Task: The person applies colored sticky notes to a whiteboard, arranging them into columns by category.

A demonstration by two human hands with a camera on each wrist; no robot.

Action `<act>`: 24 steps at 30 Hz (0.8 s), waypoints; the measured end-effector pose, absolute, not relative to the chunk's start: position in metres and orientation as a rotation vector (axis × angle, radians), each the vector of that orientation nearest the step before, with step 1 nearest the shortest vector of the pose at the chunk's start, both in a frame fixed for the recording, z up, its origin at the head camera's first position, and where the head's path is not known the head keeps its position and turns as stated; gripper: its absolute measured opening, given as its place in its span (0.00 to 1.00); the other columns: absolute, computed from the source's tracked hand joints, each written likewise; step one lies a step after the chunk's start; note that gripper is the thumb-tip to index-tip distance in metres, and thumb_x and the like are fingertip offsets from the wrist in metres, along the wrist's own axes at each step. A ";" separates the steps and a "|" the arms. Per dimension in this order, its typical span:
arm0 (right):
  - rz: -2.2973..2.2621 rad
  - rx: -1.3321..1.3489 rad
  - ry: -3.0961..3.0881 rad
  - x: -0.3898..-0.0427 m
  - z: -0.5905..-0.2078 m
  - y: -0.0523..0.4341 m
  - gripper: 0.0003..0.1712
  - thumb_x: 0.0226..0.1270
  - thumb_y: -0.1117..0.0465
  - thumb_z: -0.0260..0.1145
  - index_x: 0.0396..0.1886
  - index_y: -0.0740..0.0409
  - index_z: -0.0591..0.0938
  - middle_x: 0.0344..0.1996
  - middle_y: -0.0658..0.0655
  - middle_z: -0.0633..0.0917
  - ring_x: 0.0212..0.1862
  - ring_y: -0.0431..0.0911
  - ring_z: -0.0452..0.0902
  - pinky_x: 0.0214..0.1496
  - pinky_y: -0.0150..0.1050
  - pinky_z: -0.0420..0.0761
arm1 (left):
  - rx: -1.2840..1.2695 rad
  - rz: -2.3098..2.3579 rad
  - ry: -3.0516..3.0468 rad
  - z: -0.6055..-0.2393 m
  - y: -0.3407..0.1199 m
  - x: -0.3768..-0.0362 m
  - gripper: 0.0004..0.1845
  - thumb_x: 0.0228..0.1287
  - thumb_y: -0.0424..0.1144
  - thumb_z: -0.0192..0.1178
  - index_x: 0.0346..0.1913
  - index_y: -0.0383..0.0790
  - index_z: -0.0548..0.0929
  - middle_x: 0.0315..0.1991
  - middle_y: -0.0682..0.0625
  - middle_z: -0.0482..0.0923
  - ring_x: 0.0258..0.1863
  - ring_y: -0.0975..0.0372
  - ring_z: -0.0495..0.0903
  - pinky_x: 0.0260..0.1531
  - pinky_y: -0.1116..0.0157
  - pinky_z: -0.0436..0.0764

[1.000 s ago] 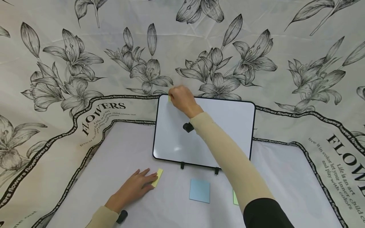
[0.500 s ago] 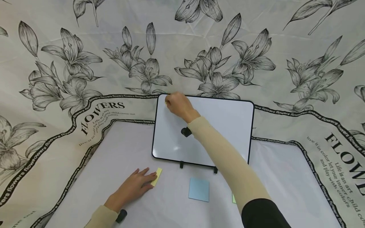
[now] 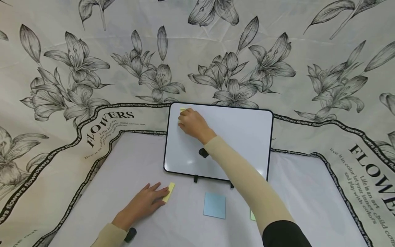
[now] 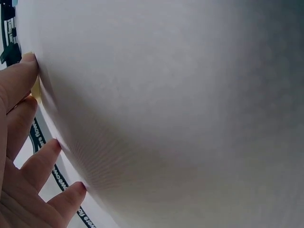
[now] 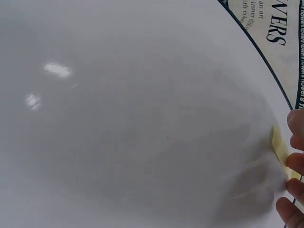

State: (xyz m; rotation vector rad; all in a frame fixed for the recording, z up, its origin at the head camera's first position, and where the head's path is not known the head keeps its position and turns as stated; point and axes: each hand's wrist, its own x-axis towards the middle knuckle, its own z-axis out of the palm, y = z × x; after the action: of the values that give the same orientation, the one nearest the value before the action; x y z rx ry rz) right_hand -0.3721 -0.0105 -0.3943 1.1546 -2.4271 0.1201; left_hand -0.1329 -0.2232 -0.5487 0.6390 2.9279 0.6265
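My right hand [image 3: 193, 125] is at the upper left corner of a whiteboard [image 3: 234, 133], its fingers pressing a yellow sticky note [image 3: 182, 109] against the surface. The right wrist view has the fingertips touching that note [image 5: 279, 145], which the hand partly covers. Down on the white tabletop, my left hand [image 3: 143, 204] rests with spread fingers on a narrow yellow sticky pad [image 3: 170, 189]. In the left wrist view a sliver of this pad [image 4: 36, 90] shows between thumb and index finger.
A blue sticky pad [image 3: 214, 206] lies in front of the board. Right of it, a green sticky pad [image 3: 252, 215] is mostly hidden by my right sleeve [image 3: 243, 178]. The board stands tilted on small black feet [image 3: 195, 178]. Behind it hangs a flower-printed cloth [image 3: 123, 44].
My right hand has slid down a little from the board's top edge, uncovering the top of the yellow note on the board. The left hand stays on its pad.
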 end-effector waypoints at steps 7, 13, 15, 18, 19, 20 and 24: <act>-0.097 1.153 -2.320 -0.361 -0.414 0.000 0.15 0.73 0.58 0.68 0.53 0.61 0.87 0.63 0.61 0.83 0.67 0.62 0.76 0.61 0.50 0.84 | 0.724 0.516 2.906 -0.540 -0.224 -0.137 0.26 0.69 0.49 0.67 0.67 0.46 0.82 0.70 0.52 0.77 0.72 0.47 0.73 0.69 0.40 0.70; -0.186 1.150 -2.229 -0.360 -0.432 0.009 0.22 0.75 0.56 0.65 0.62 0.61 0.82 0.69 0.62 0.78 0.73 0.66 0.69 0.69 0.54 0.77 | 0.769 0.413 2.981 -0.521 -0.229 -0.156 0.29 0.69 0.54 0.66 0.68 0.46 0.81 0.69 0.49 0.78 0.68 0.49 0.78 0.61 0.47 0.80; -0.193 1.141 -2.228 -0.359 -0.436 0.012 0.24 0.75 0.55 0.64 0.65 0.61 0.80 0.71 0.62 0.77 0.74 0.66 0.67 0.71 0.56 0.75 | 0.798 0.406 3.035 -0.509 -0.231 -0.169 0.28 0.70 0.54 0.65 0.68 0.44 0.81 0.67 0.47 0.80 0.67 0.48 0.79 0.60 0.47 0.81; -0.202 1.134 -2.243 -0.356 -0.439 0.016 0.27 0.75 0.54 0.65 0.68 0.60 0.78 0.72 0.62 0.75 0.76 0.66 0.65 0.73 0.57 0.72 | 0.843 0.391 3.131 -0.487 -0.234 -0.195 0.27 0.69 0.51 0.67 0.66 0.42 0.81 0.65 0.44 0.81 0.65 0.46 0.80 0.59 0.46 0.82; -0.206 1.133 -2.245 -0.356 -0.440 0.017 0.28 0.74 0.53 0.65 0.68 0.60 0.78 0.72 0.62 0.75 0.76 0.66 0.65 0.74 0.58 0.72 | 0.852 0.376 3.164 -0.480 -0.234 -0.205 0.27 0.69 0.50 0.67 0.66 0.41 0.82 0.65 0.43 0.81 0.65 0.45 0.80 0.59 0.46 0.82; -0.207 1.134 -2.255 -0.355 -0.441 0.018 0.29 0.74 0.52 0.65 0.69 0.60 0.77 0.73 0.62 0.74 0.76 0.65 0.64 0.74 0.58 0.70 | 0.862 0.366 3.197 -0.471 -0.235 -0.215 0.27 0.69 0.49 0.68 0.65 0.39 0.82 0.64 0.42 0.81 0.65 0.45 0.80 0.59 0.46 0.82; -0.205 1.138 -2.297 -0.355 -0.443 0.019 0.33 0.74 0.49 0.66 0.72 0.59 0.74 0.75 0.61 0.71 0.78 0.65 0.62 0.77 0.59 0.66 | 0.893 0.341 3.292 -0.438 -0.233 -0.254 0.26 0.69 0.45 0.68 0.65 0.36 0.81 0.64 0.39 0.81 0.65 0.42 0.79 0.59 0.44 0.81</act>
State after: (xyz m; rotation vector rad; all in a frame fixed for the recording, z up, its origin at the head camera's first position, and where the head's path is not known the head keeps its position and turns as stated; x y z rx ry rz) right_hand -0.3546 0.0194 -0.4430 1.1385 -2.2974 -0.2047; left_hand -0.2542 -0.2329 -0.4382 0.8930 3.2920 0.3408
